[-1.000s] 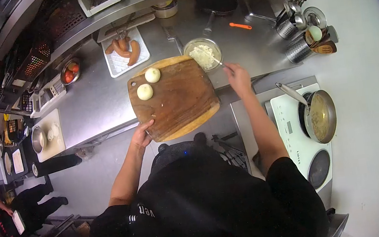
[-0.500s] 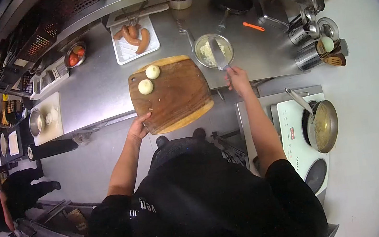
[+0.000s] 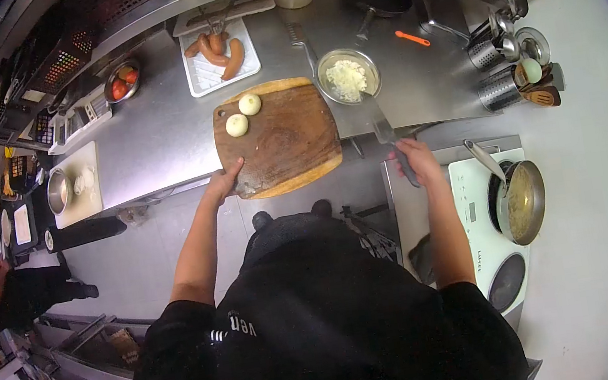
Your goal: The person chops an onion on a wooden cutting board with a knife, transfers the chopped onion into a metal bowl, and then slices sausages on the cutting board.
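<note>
My left hand grips the near left edge of a wooden cutting board, thumb on top. Two peeled onions, a near one and a far one, rest at the board's far left. My right hand is closed round the dark handle of a kitchen knife. Its blade points away from me, and the tip is at the near rim of a metal bowl. Pale chopped pieces, which look like onion, lie in that bowl.
Sausages lie on a white tray at the back. To the right, a pan sits on a white cooktop beside utensil holders. Tomatoes in a bowl stand at the left. Another person works at far left.
My right hand has drawn the knife back toward me and rightward, from over the bowl to its near rim. My left hand still holds the board, which appears slightly farther away.
</note>
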`<act>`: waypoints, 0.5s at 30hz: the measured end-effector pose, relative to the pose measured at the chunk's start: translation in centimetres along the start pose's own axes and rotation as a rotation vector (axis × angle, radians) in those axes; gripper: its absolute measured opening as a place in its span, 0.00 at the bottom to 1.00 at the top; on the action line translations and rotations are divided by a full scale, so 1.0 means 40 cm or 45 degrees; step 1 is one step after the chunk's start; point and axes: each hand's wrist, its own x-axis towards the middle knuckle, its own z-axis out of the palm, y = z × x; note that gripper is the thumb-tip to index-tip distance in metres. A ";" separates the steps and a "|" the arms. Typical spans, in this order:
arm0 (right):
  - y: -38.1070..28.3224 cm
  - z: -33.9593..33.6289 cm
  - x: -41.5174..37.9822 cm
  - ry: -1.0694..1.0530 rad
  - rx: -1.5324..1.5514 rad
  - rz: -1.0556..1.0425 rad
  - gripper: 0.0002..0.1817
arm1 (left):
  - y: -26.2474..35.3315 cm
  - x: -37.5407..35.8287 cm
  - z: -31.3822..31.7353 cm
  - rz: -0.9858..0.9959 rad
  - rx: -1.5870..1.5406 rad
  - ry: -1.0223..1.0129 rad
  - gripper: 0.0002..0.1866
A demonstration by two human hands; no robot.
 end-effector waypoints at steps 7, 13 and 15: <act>-0.105 -0.011 -0.113 0.183 -0.169 -0.071 0.18 | 0.182 -0.100 -0.068 -0.172 1.017 0.015 0.40; -0.064 0.111 0.038 0.722 -0.934 -1.137 0.21 | 0.285 -0.088 -0.076 0.570 1.001 0.365 0.20; -0.050 0.131 0.080 0.574 -1.251 -0.627 0.20 | 0.324 -0.065 -0.050 0.681 0.885 0.347 0.17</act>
